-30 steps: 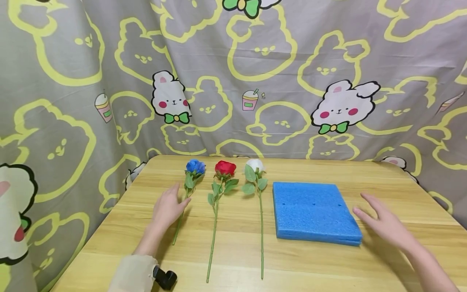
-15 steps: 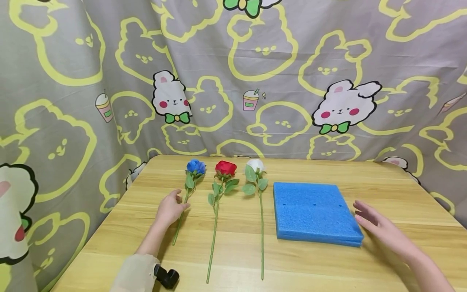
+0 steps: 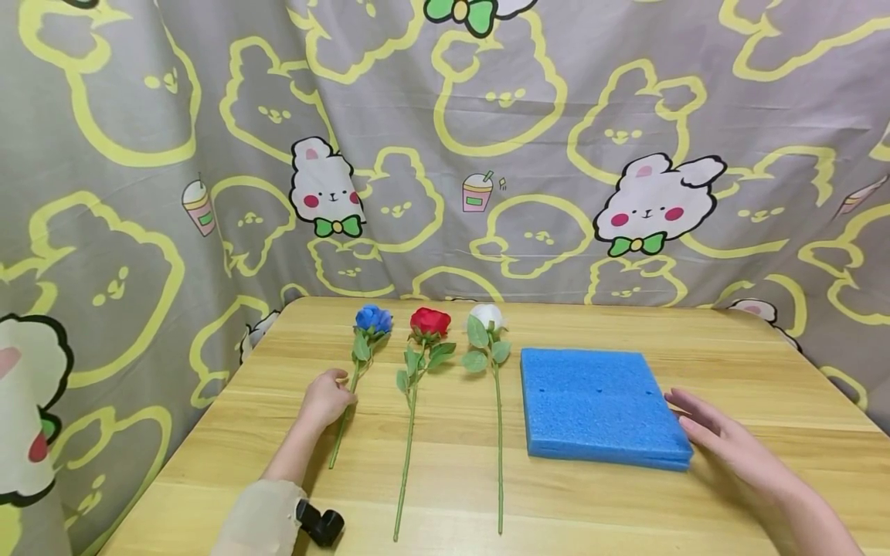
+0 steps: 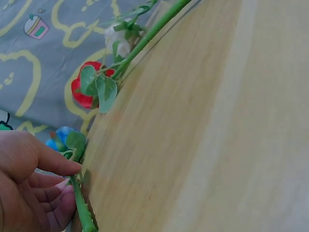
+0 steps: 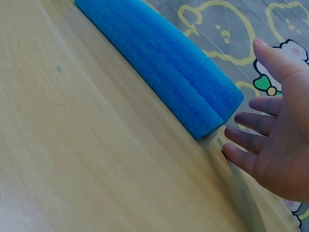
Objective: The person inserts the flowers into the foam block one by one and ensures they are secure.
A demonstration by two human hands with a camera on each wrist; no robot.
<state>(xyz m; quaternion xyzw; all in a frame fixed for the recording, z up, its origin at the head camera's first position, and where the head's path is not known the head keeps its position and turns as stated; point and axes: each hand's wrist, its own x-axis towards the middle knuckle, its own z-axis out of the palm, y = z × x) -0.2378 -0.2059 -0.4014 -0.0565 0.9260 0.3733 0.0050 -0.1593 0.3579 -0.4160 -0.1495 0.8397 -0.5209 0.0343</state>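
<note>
A blue rose (image 3: 374,318) lies at the left of the table with its stem toward me. My left hand (image 3: 327,400) is at the upper part of that stem; in the left wrist view, the thumb and fingers of the left hand (image 4: 29,179) close around the green stem (image 4: 83,208). To its right lie a red rose (image 3: 430,323) and a white rose (image 3: 486,318), roughly side by side. A blue foam block (image 3: 601,409) lies flat further right. Beside its right edge is my right hand (image 3: 730,444), fingers spread and extended, apart from the foam in the right wrist view.
The wooden table (image 3: 292,502) reaches back to a patterned curtain (image 3: 417,100). A black device (image 3: 321,523) sits at my left cuff. The long stems of the red and white roses run toward the near side.
My left thumb and fingers have drawn together on the blue rose's stem. My right hand has moved slightly left toward the foam block. The roses and foam have stayed in place.
</note>
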